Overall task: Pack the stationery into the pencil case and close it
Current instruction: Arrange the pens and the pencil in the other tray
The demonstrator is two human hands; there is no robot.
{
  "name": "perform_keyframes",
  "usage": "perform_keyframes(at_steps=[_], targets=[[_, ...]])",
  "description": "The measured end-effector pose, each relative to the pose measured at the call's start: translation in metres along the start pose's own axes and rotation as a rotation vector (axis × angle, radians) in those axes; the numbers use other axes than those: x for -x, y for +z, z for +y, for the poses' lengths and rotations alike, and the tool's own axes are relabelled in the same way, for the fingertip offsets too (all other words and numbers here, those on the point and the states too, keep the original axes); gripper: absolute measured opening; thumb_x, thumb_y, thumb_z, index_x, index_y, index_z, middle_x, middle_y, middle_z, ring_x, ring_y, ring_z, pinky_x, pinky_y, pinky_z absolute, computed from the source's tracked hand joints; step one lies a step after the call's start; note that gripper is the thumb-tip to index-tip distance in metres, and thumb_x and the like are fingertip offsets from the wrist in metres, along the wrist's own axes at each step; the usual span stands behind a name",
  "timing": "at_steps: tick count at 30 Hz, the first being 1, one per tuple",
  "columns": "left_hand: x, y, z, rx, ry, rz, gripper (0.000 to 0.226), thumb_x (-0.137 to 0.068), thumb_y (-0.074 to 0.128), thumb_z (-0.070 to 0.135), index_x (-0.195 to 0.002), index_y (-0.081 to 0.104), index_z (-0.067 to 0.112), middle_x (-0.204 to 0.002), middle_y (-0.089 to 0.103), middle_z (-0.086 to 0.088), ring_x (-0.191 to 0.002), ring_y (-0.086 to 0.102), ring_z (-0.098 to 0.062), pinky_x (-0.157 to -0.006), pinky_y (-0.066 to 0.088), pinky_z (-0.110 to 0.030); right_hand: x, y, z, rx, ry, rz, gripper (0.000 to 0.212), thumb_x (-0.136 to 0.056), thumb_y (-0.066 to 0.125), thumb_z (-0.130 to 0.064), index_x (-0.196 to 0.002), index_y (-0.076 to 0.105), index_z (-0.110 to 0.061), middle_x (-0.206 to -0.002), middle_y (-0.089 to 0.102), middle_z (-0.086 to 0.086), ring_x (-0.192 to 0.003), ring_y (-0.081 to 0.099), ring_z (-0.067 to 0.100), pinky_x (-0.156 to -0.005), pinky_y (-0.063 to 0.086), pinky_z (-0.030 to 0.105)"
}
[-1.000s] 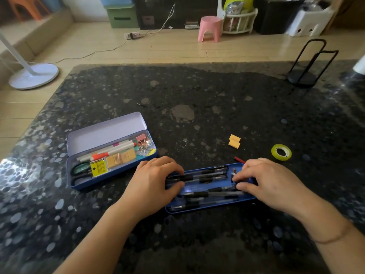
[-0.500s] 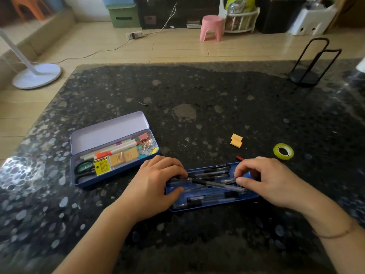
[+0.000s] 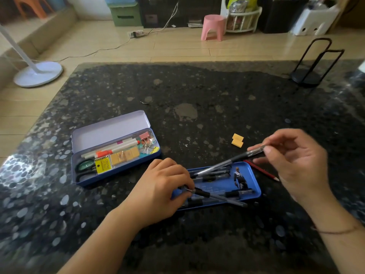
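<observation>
Surface: dark speckled stone table (image 3: 197, 91), glossy, pale blotches near centre. Beyond it, light tiled floor (image 3: 177, 48) with 1 pink stool (image 3: 213, 27), 1 white fan base (image 3: 38, 74) at left, 1 green box (image 3: 126, 14), a power strip (image 3: 136, 33) with trailing cable. 1 black wire stand (image 3: 312, 64) on the table's far right corner.

Count on table: 2 blue tins. Open pencil case (image 3: 116, 153), left of centre, lid back; holds scissors, markers, a yellow-labelled pack, tan blocks, binder clips. Shallow blue tray (image 3: 246, 175) near the front, holding several dark pens; exact number unclear, they overlap. 2 orange erasers (image 3: 237, 140) stacked just beyond the tray. 1 red pencil (image 3: 262, 171) beside the tray's right end.

Left hand (image 3: 158, 192): fingers curled over the tray's left end, pinching a black pen (image 3: 199, 192) there. Right hand (image 3: 294, 163): raised above the table, thumb and forefinger pinching 1 grey pen (image 3: 231, 162), which slants down to the tray.
</observation>
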State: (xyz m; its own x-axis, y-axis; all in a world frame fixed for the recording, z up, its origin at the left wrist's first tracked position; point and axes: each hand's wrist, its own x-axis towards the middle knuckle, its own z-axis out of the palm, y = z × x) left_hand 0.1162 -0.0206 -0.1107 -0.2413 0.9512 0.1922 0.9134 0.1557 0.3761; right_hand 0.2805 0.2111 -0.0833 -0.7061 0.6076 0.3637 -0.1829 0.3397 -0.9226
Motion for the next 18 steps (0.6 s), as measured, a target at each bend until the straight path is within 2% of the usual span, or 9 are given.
perform_keyframes(at_steps=[3, 6, 7, 9, 11, 13, 16, 18], targets=[[-0.002, 0.002, 0.008, 0.001, 0.029, 0.032, 0.020, -0.083, 0.063, 0.049, -0.097, 0.068, 0.035, -0.101, 0.061, 0.019, -0.095, 0.051, -0.005, -0.080, 0.044, -0.034, -0.003, 0.001, -0.010, -0.031, -0.178, 0.116, 0.024, -0.089, 0.056, 0.002, -0.101, 0.054, -0.019, -0.091, 0.059, 0.016, -0.082, 0.068, 0.039, -0.063, 0.057, 0.054], [-0.010, 0.002, 0.019, 0.176, -0.024, 0.296, 0.021, -0.086, 0.067, 0.038, -0.101, 0.069, 0.023, -0.104, 0.063, 0.011, -0.096, 0.057, -0.009, -0.080, 0.049, -0.035, -0.001, 0.012, -0.024, 0.036, -0.372, 0.167, 0.026, -0.088, 0.052, 0.002, -0.109, 0.048, -0.012, -0.093, 0.057, 0.018, -0.077, 0.066, 0.040, -0.066, 0.056, 0.051], [-0.013, 0.001, 0.025, 0.263, -0.041, 0.373, 0.026, -0.085, 0.070, 0.033, -0.107, 0.066, 0.020, -0.108, 0.062, 0.009, -0.098, 0.058, -0.009, -0.083, 0.050, -0.033, 0.002, 0.016, -0.029, 0.079, -0.420, 0.145, 0.023, -0.087, 0.052, 0.003, -0.107, 0.047, -0.007, -0.093, 0.058, 0.020, -0.076, 0.067, 0.037, -0.066, 0.055, 0.048], [-0.020, -0.003, 0.038, 0.362, -0.031, 0.414, 0.044, -0.082, 0.075, 0.028, -0.122, 0.059, 0.021, -0.115, 0.061, 0.010, -0.102, 0.058, -0.007, -0.088, 0.050, -0.029, 0.011, 0.026, -0.035, 0.188, -0.478, 0.043, 0.015, -0.087, 0.056, -0.001, -0.100, 0.054, 0.005, -0.089, 0.063, 0.023, -0.077, 0.068, 0.032, -0.065, 0.054, 0.045], [-0.024, -0.004, 0.049, 0.412, 0.012, 0.390, 0.051, -0.080, 0.076, 0.022, -0.126, 0.055, 0.022, -0.111, 0.063, 0.011, -0.098, 0.060, -0.005, -0.085, 0.051, -0.026, 0.021, 0.039, -0.039, 0.285, -0.583, -0.096, 0.017, -0.087, 0.060, -0.007, -0.104, 0.059, -0.002, -0.093, 0.066, 0.015, -0.086, 0.067, 0.024, -0.072, 0.054, 0.038], [-0.027, -0.003, 0.056, 0.431, 0.048, 0.423, 0.045, -0.080, 0.074, 0.012, -0.122, 0.058, 0.019, -0.104, 0.065, 0.010, -0.093, 0.063, -0.004, -0.082, 0.051, -0.022, 0.028, 0.048, -0.040, 0.325, -0.678, -0.198, 0.026, -0.088, 0.062, -0.007, -0.113, 0.055, -0.008, -0.102, 0.062, 0.006, -0.095, 0.064, 0.015, -0.080, 0.052, 0.030], [-0.032, -0.007, 0.057, 0.553, -0.011, 0.516, 0.034, -0.080, 0.073, 0.003, -0.110, 0.064, 0.018, -0.100, 0.071, 0.006, -0.092, 0.068, -0.007, -0.081, 0.052, -0.021, 0.028, 0.050, -0.032, 0.339, -0.537, -0.194, 0.038, -0.087, 0.064, -0.018, -0.122, 0.050, -0.014, -0.116, 0.058, 0.000, -0.110, 0.057, 0.011, -0.091, 0.047, 0.027], [-0.035, -0.010, 0.053, 0.821, -0.155, 0.544, 0.025, -0.079, 0.073, 0.002, -0.096, 0.068, 0.020, -0.094, 0.074, 0.000, -0.089, 0.071, -0.016, -0.080, 0.055, -0.029, 0.024, 0.046, -0.020, 0.430, -0.326, -0.192, 0.041, -0.087, 0.062, -0.032, -0.124, 0.052, -0.020, -0.120, 0.056, -0.008, -0.116, 0.052, 0.009, -0.096, 0.045, 0.029]])
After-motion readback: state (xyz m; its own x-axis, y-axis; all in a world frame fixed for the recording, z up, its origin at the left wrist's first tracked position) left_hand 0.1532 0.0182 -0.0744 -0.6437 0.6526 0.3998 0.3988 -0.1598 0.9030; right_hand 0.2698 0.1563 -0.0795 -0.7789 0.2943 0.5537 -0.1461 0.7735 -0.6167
